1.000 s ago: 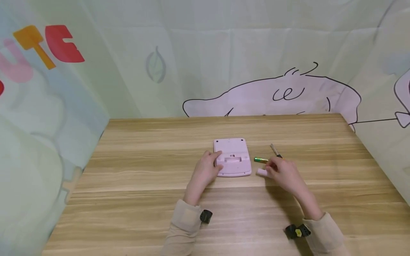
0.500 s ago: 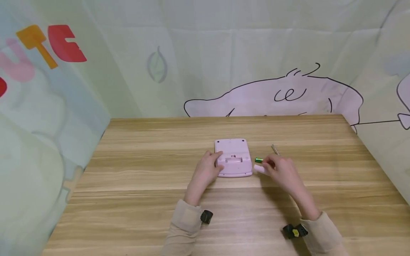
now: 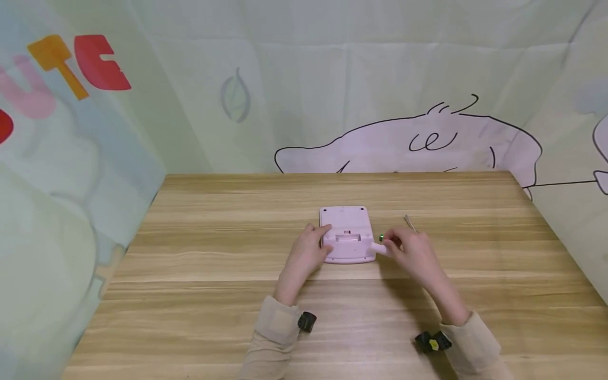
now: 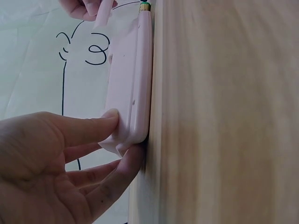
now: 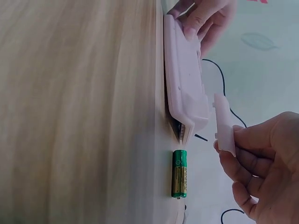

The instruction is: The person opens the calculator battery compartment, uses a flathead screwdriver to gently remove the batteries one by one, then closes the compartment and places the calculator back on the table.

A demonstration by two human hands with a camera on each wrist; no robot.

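A pale pink calculator [image 3: 345, 217] lies face down on the table, its battery slot [image 3: 348, 238] uncovered. My left hand [image 3: 306, 253] grips its left side, thumb on the back and fingers at the edge, as the left wrist view shows. Between thumb and fingers, my right hand [image 3: 418, 257] pinches a small pink battery cover [image 5: 224, 122]. That cover is held above the table, and its free end overlaps the calculator's right edge in the head view. A green and gold battery [image 5: 179, 173] lies on the table close to the calculator, mostly hidden by my right hand in the head view.
Beyond my right hand lies a screwdriver [image 3: 409, 222], its handle hidden by the hand. The wood-grain table [image 3: 214, 264] ends at a printed curtain [image 3: 304, 95] behind it. Each wrist wears a black camera band [image 3: 306, 321].
My right hand has moved left with the battery cover, from beside the battery to the calculator's right edge, hiding more of the battery. My left hand keeps its hold on the calculator.
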